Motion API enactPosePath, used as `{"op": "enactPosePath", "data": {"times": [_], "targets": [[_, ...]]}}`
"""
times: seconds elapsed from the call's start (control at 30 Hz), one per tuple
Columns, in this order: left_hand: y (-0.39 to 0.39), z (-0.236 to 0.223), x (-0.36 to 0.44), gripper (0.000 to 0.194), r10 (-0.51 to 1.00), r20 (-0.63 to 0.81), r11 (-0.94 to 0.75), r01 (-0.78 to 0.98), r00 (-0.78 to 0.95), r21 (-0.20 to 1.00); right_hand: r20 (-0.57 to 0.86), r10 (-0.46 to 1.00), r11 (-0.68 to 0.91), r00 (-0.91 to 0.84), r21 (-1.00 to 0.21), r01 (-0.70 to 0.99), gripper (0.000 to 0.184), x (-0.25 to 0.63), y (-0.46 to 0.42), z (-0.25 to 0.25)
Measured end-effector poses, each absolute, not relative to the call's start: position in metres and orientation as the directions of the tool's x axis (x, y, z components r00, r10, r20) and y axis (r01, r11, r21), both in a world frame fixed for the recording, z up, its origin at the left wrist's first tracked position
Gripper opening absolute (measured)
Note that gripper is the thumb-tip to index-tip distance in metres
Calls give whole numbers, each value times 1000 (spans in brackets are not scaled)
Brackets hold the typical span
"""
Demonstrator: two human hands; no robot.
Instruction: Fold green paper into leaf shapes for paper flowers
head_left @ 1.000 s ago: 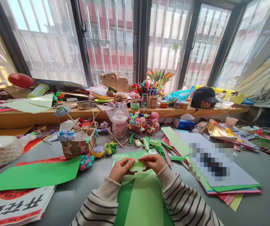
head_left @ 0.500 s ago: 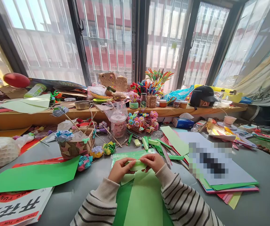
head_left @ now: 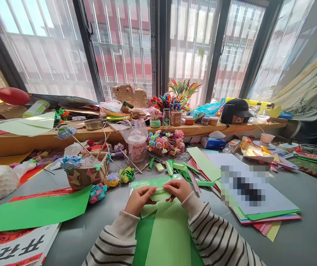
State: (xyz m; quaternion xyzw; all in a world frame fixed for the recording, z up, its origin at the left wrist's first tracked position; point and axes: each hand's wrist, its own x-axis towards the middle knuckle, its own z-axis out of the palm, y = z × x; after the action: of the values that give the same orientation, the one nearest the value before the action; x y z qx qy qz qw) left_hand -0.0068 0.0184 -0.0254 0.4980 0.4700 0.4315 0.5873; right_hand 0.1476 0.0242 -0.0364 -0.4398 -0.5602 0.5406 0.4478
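Pinching a folded light green paper strip (head_left: 160, 195) with left hand (head_left: 138, 200) and right hand (head_left: 181, 189). Near a long, flat, pale green sheet (head_left: 171, 236).

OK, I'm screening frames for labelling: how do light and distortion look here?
Head view: daylight partly whites out the left window; window frames lean outward, likely lens distortion; pixelation covers part of the white sheet; left hand and right hand look sharp.

Left hand (head_left: 141, 198), right hand (head_left: 179, 190) near each other, fingertips pinched, forearms angled inward.
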Motion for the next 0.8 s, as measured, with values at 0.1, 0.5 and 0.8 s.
{"op": "enactPosePath", "data": {"times": [0.1,0.5,0.8], "targets": [[18,-25,-7,30,977,-111,117,-21,184,993,28,980,32,-198,-999,16,34,147,25,-38],[19,-29,-6,30,976,-113,118,-16,186,993,25,987,39,-161,-996,85,28,146,26,-40],[19,-29,-6,30,975,-100,95,32,200,995,21,991,35,-135,-994,103,28,145,23,-38]]}}
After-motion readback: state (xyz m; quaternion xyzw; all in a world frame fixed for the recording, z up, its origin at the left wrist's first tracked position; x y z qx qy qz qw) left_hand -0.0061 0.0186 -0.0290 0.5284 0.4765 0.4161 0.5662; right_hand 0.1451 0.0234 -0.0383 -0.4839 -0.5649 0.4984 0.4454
